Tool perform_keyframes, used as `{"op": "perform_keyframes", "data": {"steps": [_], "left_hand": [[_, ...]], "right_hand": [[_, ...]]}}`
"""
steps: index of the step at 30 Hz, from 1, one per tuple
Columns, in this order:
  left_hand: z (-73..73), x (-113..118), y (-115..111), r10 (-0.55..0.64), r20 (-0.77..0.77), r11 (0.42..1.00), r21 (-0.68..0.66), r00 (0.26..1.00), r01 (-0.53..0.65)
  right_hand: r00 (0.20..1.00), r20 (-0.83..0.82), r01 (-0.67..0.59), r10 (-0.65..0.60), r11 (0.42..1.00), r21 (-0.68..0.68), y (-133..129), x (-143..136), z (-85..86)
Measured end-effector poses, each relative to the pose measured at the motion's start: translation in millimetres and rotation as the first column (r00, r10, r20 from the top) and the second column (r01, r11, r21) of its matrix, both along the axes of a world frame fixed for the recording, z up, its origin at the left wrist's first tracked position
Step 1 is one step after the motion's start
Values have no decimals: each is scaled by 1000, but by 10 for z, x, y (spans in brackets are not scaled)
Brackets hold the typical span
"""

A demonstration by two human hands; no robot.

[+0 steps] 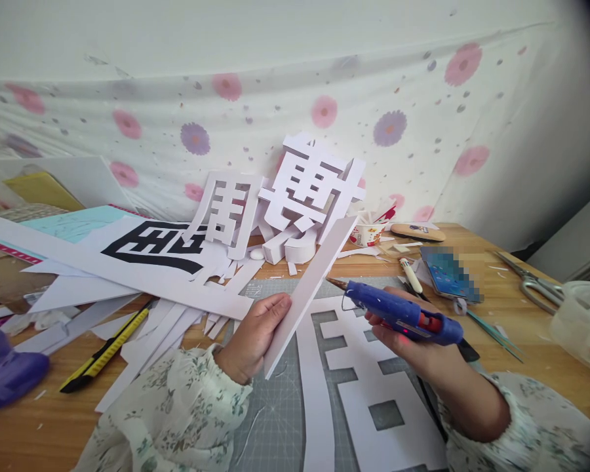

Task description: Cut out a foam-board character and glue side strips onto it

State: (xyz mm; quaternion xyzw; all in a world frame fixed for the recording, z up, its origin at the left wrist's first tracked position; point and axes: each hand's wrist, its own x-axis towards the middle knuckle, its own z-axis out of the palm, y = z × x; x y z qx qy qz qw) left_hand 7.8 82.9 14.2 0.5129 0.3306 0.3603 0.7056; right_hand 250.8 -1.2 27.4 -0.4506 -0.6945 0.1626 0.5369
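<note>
My left hand grips a long, narrow strip of white foam board by its lower part, the strip slanting up to the right. In my right hand is a blue hot glue gun, its brown nozzle pointing left, close to the strip's edge. Whether the nozzle touches the strip I cannot tell. Below both hands a large white cut-out character lies flat on a grey cutting mat. My right forearm covers part of its right side.
White raised characters lean against the floral wall sheet. A yellow utility knife lies among foam scraps at left, near a purple object. At right are a phone, tweezers, scissors and a translucent tub.
</note>
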Motion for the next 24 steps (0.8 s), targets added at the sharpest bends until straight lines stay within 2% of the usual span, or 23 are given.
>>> {"op": "perform_keyframes", "data": {"steps": [4, 8, 19, 24], "left_hand": [[-12, 40, -42, -98, 101, 990, -91, 990, 108], [-30, 52, -57, -156, 154, 978, -116, 976, 175], [28, 68, -120, -185, 154, 967, -148, 971, 208], [47, 68, -137, -178, 168, 964, -169, 970, 206]], "right_hand": [[997, -79, -27, 27, 1000, 6, 11, -42, -95], [995, -97, -26, 23, 999, -30, 10, -78, -119], [994, -107, -8, -11, 985, -174, -17, -170, -173], [1000, -23, -18, 14, 981, -193, -12, -220, -128]]}}
